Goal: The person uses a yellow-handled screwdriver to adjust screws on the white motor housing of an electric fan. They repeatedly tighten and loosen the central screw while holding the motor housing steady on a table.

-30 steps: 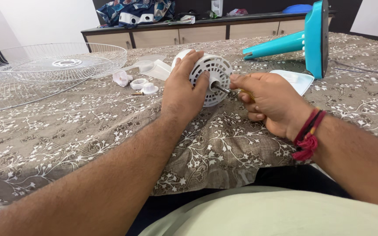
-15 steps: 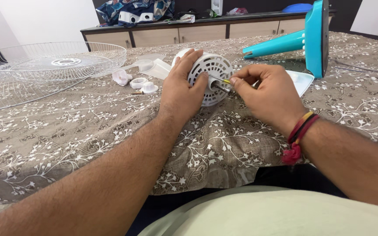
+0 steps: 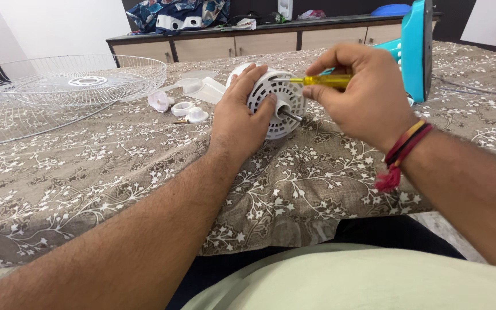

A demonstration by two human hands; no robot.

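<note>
A bench [image 3: 87,172] draped in brown floral cloth carries a round white wire fan guard [image 3: 58,86], a turquoise plastic fan stand [image 3: 417,51], and, at centre, a white vented plastic motor housing [image 3: 279,103]. It looks light, rigid and smooth, best clasped around its rim. The left hand [image 3: 242,115] clasps it so; the right hand [image 3: 363,95] pinches a yellow-handled screwdriver [image 3: 325,81]. No labels are legible.

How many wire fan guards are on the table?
2. One wire guard lies dish-like at the far left of the table; the other wire guard lies flatter under it, nearer the left edge. More may be hidden.
</note>
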